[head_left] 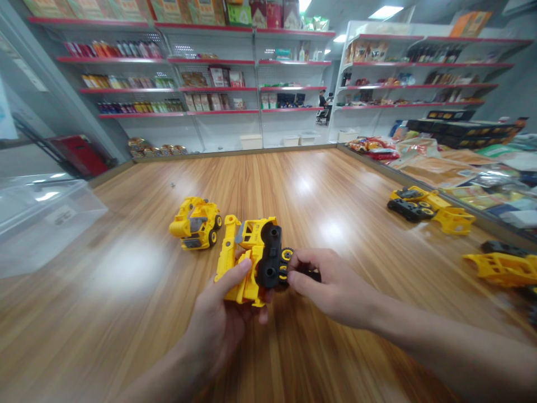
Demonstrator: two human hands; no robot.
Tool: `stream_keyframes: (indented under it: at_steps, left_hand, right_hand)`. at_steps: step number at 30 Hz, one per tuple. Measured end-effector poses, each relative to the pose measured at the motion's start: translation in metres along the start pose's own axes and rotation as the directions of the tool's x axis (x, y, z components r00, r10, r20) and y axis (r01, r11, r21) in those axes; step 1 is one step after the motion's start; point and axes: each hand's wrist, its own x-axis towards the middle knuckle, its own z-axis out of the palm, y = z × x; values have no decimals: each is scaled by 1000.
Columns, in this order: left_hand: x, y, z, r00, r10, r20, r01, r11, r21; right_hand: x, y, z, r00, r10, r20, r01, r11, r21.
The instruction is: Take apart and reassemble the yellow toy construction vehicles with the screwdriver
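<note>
My left hand is closed around a yellow toy construction truck, tipped so its black underside with round sockets faces right. The thumb presses on its yellow body. Right beside that underside, my right hand pinches a black wheel part with yellow hubs. Some of this part is hidden by the fingers, and I cannot tell whether it is joined to the truck. Left of my hands, another yellow toy truck with black wheels rests on the wooden table.
On the right lie yellow and black toy vehicle pieces and another toy vehicle. A clear plastic bin stands at the left edge. Packaged goods cover the surface past the right border. Stocked shelves line the back.
</note>
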Motion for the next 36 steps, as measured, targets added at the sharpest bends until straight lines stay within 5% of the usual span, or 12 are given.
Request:
stream_keyframes:
  at_steps: [17,27,31,36]
  left_hand:
    - [4,3,-1,999,-32,-27,30,998,-64]
    - [3,1,-4,993,-96,61,102,990,-93]
    - [3,2,0,996,-88,2,88,992,-92]
    - [3,3,-2,996,-56,-71,48,993,-111]
  right_hand:
    - [5,10,-7,991,-57,-121,58,998,11]
    - [2,4,1,988,-155,-2,155,983,95]
    - [6,6,-8,988,-113,-106,120,991,55]
    - [16,15,-22,954,-111,-280,41,968,-246]
